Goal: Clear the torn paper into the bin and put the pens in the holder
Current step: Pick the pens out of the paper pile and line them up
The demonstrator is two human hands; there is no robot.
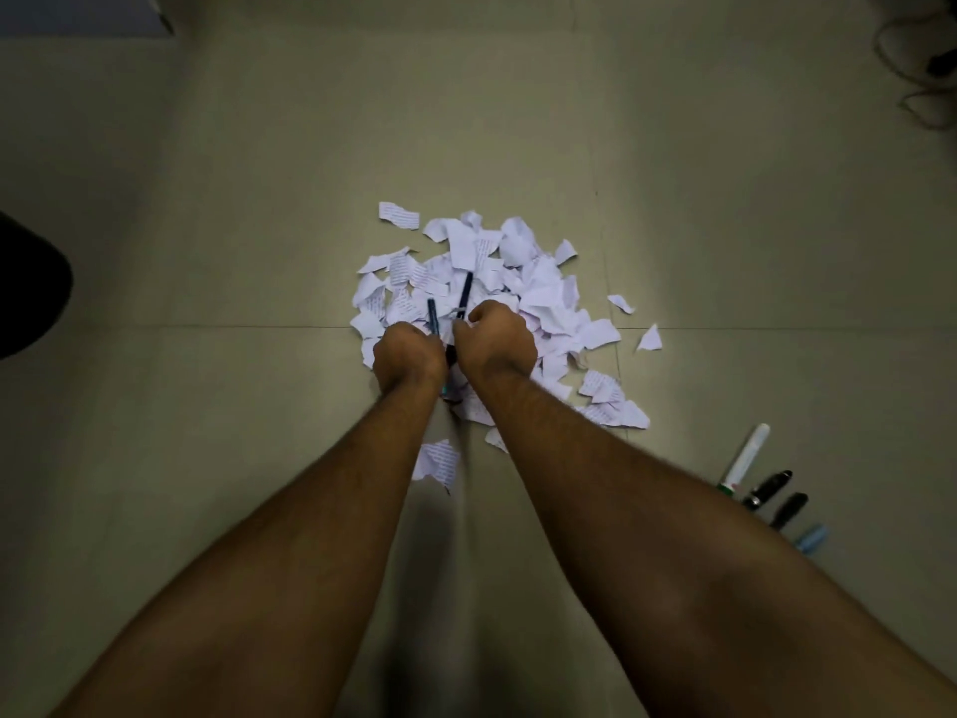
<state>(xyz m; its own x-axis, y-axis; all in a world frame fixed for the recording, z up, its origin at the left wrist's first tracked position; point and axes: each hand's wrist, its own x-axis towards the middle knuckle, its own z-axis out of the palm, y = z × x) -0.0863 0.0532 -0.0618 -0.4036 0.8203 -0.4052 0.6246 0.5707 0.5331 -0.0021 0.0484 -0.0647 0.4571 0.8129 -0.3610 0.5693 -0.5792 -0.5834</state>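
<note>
A heap of torn white paper scraps (523,282) lies on the tiled floor in the middle of the view. My left hand (406,357) grips a blue pen (432,316) that sticks up out of its fist over the heap's near edge. Right beside it, my right hand (499,339) grips a dark pen (465,295) that points away from me. The two fists almost touch. Several more pens and markers (761,489) lie in a row on the floor at the lower right.
A dark rounded object (28,287) sits at the left edge. Cables (916,70) lie in the top right corner. Loose scraps (650,339) are scattered right of the heap and one (437,461) lies between my forearms.
</note>
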